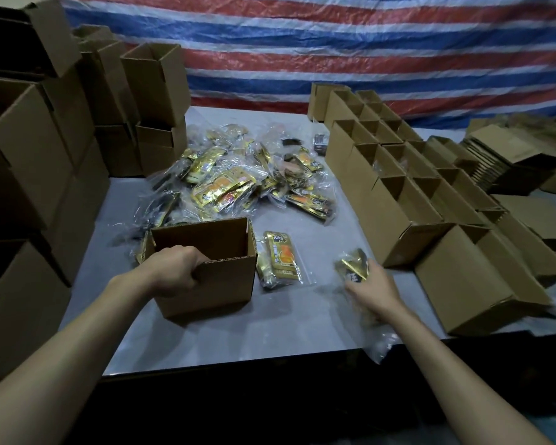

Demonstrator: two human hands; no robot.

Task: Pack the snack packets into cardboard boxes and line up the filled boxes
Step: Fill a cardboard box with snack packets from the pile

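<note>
An open cardboard box (219, 284) stands on the grey table (270, 329) in front of me. My left hand (174, 271) grips its near left rim, fingers curled over the edge. My right hand (371, 292) holds a clear bag of gold snack packets (352, 268) just above the table, right of the box. Another bagged gold packet (278, 260) lies flat between the box and my right hand. A heap of bagged snack packets (238, 181) is piled behind the box.
Rows of open boxes (408, 187) stand lined up on the right, the nearest (469, 284) at the table's edge. Empty boxes (45, 149) are stacked high at the left. Flattened cartons (507, 162) lie far right. A striped tarp (334, 53) hangs behind.
</note>
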